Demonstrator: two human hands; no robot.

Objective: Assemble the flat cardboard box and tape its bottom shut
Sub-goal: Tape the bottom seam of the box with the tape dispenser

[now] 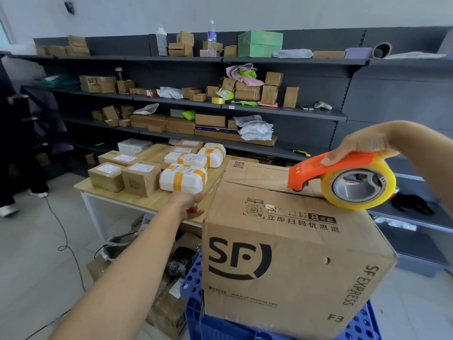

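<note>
A brown SF Express cardboard box (282, 261) stands erected on a blue plastic crate (196, 315), its closed flaps facing up. My right hand (362, 143) grips an orange tape dispenser (318, 173) with a roll of clear yellowish tape (358, 182); its front edge rests on the seam between the top flaps, near the box's far right side. My left hand (191, 204) reaches along the box's far left side, its fingers partly hidden behind the box edge, so its hold on the box is unclear.
A wooden table (147, 200) beyond the box carries several small labelled cartons and white wrapped parcels. Dark shelving (245, 106) with boxes, bags and a tape roll lines the back wall. Cartons and cables lie on the floor at left. A person's legs show at far left.
</note>
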